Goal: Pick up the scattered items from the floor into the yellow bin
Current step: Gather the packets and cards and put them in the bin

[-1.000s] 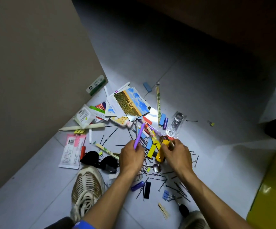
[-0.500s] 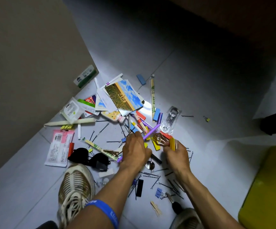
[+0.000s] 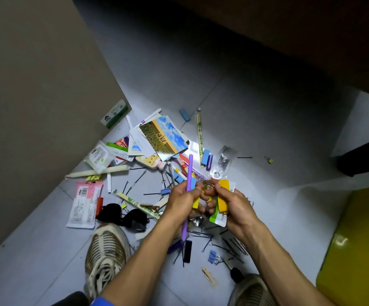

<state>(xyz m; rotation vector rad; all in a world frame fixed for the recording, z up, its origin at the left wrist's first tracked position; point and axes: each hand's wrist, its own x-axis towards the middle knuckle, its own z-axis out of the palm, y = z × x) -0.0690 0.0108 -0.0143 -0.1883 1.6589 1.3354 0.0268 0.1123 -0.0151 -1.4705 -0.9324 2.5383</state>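
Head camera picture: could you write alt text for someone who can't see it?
Seen from above, a person's left hand grips a purple stick and the right hand holds a yellow tag, over small items scattered on a tiled floor. A yellow bin sits at the lower right.

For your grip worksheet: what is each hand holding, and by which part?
Left hand grips a long purple plastic stick around its middle. Right hand pinches a flat yellow plastic tag along its edge.

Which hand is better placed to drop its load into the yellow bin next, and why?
The right hand, probably: the yellow bin sits on its side, and it already grips a yellow tag. The left hand, holding the purple straw, would cross over.
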